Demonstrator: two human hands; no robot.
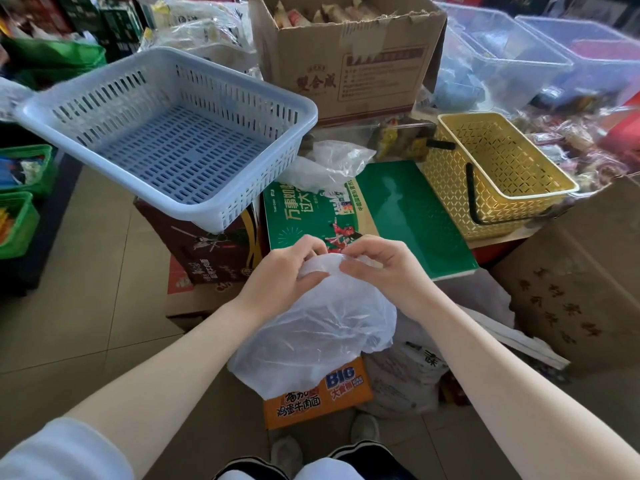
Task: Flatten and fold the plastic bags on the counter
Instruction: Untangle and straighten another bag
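**Over the green carton, both hands pinched a crinkled bag**

Above the glossy green carton (pixel 408 216), the left hand (pixel 287 268) and right hand (pixel 377 268) each had their grip clamped on a thin, translucent plastic bag (pixel 318 337), which hung limp and wrinkled. Another crumpled bag (pixel 329 164) lay beside a slotted blue basket (pixel 166 133).

Bright, soft daylight; wide-angle bending and blur at the edges

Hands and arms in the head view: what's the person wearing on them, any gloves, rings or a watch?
No gloves, rings or watch show on the left hand or right hand. Both forearms are bare up from the wrists. A white short sleeve covers the left upper arm at the bottom left corner; the right arm leaves the picture bare, with no sleeve in view.
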